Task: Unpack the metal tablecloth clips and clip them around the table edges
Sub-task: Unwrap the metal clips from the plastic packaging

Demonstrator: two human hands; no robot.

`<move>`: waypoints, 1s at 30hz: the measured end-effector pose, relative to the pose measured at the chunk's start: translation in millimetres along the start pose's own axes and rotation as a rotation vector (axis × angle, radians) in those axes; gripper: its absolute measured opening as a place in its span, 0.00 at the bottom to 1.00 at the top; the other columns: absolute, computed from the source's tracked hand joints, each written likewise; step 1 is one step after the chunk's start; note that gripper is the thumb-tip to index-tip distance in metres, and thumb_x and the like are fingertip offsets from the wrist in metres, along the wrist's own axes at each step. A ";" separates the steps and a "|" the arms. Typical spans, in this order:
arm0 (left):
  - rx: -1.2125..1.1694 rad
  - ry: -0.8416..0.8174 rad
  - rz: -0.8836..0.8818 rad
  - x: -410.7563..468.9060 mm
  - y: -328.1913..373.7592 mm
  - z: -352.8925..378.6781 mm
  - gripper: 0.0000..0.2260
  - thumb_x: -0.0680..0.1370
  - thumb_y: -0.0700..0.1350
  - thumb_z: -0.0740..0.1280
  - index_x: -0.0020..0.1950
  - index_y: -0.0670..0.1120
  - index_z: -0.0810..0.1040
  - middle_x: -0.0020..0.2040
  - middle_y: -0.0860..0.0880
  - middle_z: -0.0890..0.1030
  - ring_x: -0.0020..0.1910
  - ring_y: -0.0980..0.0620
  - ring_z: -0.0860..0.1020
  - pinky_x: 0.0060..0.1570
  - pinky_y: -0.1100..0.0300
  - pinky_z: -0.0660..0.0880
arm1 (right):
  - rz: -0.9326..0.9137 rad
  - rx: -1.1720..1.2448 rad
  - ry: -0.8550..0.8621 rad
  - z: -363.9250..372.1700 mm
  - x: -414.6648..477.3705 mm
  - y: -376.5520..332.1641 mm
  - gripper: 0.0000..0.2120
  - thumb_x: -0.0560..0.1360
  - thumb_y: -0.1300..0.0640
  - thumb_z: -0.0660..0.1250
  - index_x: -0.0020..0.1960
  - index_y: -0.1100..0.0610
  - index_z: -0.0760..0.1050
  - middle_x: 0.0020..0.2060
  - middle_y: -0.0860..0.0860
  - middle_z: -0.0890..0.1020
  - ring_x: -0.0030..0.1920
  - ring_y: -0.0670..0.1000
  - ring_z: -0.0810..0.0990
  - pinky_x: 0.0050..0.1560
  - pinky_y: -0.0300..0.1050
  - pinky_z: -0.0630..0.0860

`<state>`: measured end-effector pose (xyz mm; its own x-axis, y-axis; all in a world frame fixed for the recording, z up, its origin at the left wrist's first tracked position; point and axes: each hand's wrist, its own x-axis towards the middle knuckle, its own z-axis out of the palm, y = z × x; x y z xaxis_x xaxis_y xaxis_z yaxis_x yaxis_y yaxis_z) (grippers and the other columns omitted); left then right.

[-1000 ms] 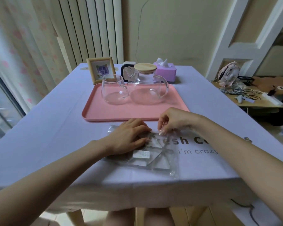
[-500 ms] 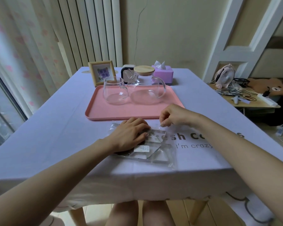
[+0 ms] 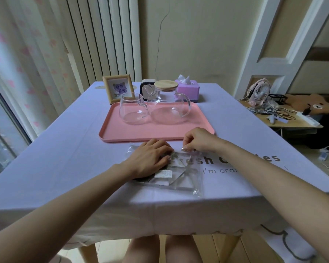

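Observation:
A clear plastic bag [image 3: 180, 177] holding shiny metal tablecloth clips [image 3: 176, 161] lies flat on the lilac tablecloth [image 3: 65, 164], near the table's front edge. My left hand [image 3: 149, 158] rests palm down on the bag's left part, pressing it to the table. My right hand [image 3: 197, 140] pinches the bag's far top edge between thumb and fingertips. The clips show through the plastic as pale triangular shapes; a white label [image 3: 163, 174] sits on the bag. Part of the bag is hidden under my left hand.
A pink tray [image 3: 160, 132] just behind the bag carries a glass cup [image 3: 133, 109] and a glass teapot with a wooden lid [image 3: 168, 103]. Behind stand a framed picture [image 3: 118, 88] and a purple tissue box [image 3: 187, 89]. A cluttered side table with a small fan [image 3: 259, 92] is at right.
The view has tilted up and back a little. My right hand has lifted slightly at the bag's top edge, pinching the plastic. My left hand has stayed on the bag.

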<state>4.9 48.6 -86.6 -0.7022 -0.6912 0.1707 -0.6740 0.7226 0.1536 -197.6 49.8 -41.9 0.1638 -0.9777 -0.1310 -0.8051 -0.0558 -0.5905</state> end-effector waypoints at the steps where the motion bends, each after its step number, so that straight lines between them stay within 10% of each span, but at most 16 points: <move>1: -0.001 0.003 0.002 -0.1 -0.1 0.3 0.29 0.74 0.61 0.43 0.65 0.50 0.72 0.61 0.53 0.73 0.58 0.50 0.69 0.58 0.52 0.68 | 0.004 0.000 0.002 1.5 0.6 0.9 0.09 0.70 0.61 0.73 0.34 0.54 0.76 0.30 0.49 0.78 0.28 0.44 0.73 0.31 0.37 0.71; 17: 0.005 0.032 0.018 -0.4 -0.5 0.8 0.28 0.74 0.60 0.43 0.64 0.50 0.72 0.61 0.54 0.73 0.58 0.51 0.69 0.57 0.54 0.67 | -0.063 0.104 -0.007 -9.7 -4.3 2.9 0.13 0.75 0.67 0.64 0.34 0.56 0.72 0.32 0.48 0.76 0.32 0.42 0.71 0.32 0.29 0.68; 26: 0.004 0.041 0.030 -0.1 -2.3 2.1 0.28 0.75 0.60 0.44 0.64 0.50 0.72 0.61 0.54 0.73 0.59 0.51 0.69 0.58 0.53 0.68 | -0.106 0.283 -0.188 -13.8 -18.7 5.5 0.07 0.77 0.57 0.65 0.50 0.61 0.76 0.30 0.49 0.75 0.27 0.45 0.70 0.28 0.35 0.69; 30: -0.005 0.056 0.034 -0.3 -6.6 1.1 0.28 0.75 0.60 0.44 0.65 0.49 0.72 0.62 0.53 0.74 0.59 0.50 0.70 0.59 0.55 0.66 | -0.151 0.154 -0.231 -21.8 -25.5 4.4 0.05 0.71 0.59 0.71 0.36 0.59 0.82 0.31 0.47 0.80 0.32 0.43 0.74 0.37 0.38 0.72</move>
<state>9.2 44.0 -88.8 -0.7108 -0.6648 0.2297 -0.6487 0.7459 0.1511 -217.8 70.1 -23.8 0.4142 -0.8880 -0.1998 -0.6688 -0.1481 -0.7285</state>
